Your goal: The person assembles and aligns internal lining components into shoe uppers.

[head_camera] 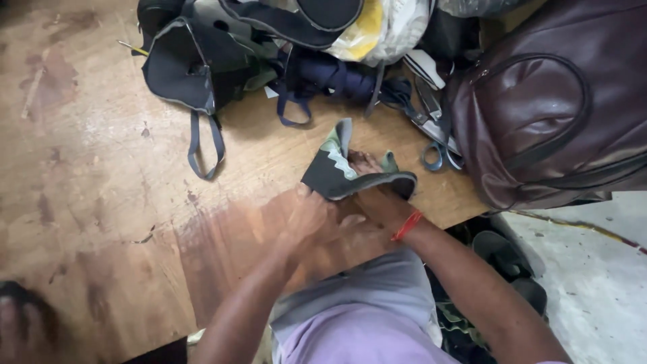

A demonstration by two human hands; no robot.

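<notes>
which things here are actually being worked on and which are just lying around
In hand: dark shoe upper, held by left hand and right hand.
Lying about: pile of uppers, scissors, brown backpack, sandals.

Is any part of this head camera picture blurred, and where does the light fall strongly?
In the head view, the left hand is smeared by motion blur, while the right hand and the dark shoe upper piece it holds are a little sharper; the brown leather bag shows soft glare on its top; the wooden table is evenly lit, with a shadow under the pile of dark pieces.
</notes>
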